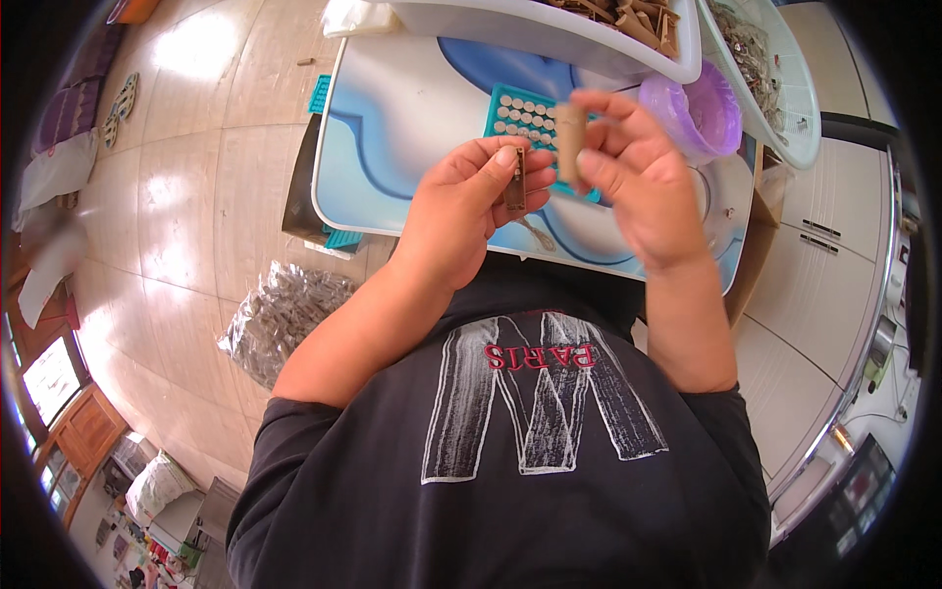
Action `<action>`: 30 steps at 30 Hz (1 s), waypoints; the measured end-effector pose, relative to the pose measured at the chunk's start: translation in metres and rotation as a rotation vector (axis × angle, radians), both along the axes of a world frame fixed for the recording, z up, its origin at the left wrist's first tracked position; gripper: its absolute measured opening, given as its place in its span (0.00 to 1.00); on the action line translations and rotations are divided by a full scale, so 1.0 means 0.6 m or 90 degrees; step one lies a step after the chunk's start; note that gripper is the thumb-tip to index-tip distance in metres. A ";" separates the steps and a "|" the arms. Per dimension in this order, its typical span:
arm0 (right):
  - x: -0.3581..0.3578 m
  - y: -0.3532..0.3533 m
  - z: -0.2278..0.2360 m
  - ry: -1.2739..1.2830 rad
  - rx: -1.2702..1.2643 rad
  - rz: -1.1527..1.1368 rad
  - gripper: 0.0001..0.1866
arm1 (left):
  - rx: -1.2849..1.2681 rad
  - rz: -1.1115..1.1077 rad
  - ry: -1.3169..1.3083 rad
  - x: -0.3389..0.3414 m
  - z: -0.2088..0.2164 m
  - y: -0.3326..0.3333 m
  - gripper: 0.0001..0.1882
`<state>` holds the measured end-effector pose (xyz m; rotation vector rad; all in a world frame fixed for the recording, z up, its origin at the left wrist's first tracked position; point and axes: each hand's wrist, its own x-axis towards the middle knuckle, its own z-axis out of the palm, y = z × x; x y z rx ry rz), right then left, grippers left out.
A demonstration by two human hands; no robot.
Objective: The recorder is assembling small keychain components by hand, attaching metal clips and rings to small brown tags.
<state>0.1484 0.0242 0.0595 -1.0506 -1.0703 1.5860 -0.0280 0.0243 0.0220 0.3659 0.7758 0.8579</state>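
Observation:
My left hand is closed on a narrow dark brown part, its hollow side facing up with small bits inside, the thumb pressing its upper end. A tan, rounded, tube-like piece stands upright in my right hand, pinched between thumb and fingers. Motion blurs those fingertips a little. The two pieces are apart, side by side above the table. Just beyond them lies a teal tray with rows of round silvery discs, partly covered by my hands.
The white and blue table carries a white bin of brown pieces, a purple tub and a pale green basket of small metal parts. A metal tool lies near its front edge. A clear bag of shiny parts sits on the floor.

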 end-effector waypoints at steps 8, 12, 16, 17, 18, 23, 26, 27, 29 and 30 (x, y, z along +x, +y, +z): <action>-0.002 -0.072 -0.057 -0.193 0.029 -0.041 0.22 | -0.005 -0.061 0.068 0.020 -0.009 -0.020 0.14; 0.005 -0.080 -0.022 -0.535 0.125 0.036 0.25 | -0.005 -0.094 0.082 0.021 -0.013 -0.026 0.14; 0.017 -0.085 -0.015 -0.688 0.224 0.043 0.27 | -0.018 -0.119 0.087 0.027 -0.007 -0.027 0.14; 0.021 -0.085 -0.016 -0.690 0.251 0.026 0.27 | -0.023 -0.122 0.083 0.028 -0.004 -0.027 0.15; 0.023 -0.084 -0.016 -0.693 0.278 0.009 0.28 | -0.024 -0.124 0.082 0.029 -0.004 -0.026 0.15; 0.012 -0.081 -0.021 -0.560 0.309 -0.031 0.27 | -0.046 -0.138 -0.013 0.028 0.007 -0.027 0.19; 0.009 -0.079 -0.027 -0.564 0.335 -0.021 0.28 | -0.046 -0.141 -0.024 0.024 0.005 -0.029 0.23; 0.008 -0.077 -0.029 -0.571 0.350 -0.012 0.28 | -0.046 -0.139 -0.024 0.023 0.005 -0.029 0.23; 0.008 -0.075 -0.031 -0.574 0.353 -0.007 0.28 | -0.038 -0.139 -0.019 0.023 0.006 -0.028 0.24; 0.008 -0.074 -0.032 -0.577 0.356 -0.003 0.28 | -0.038 -0.138 -0.019 0.022 0.005 -0.028 0.24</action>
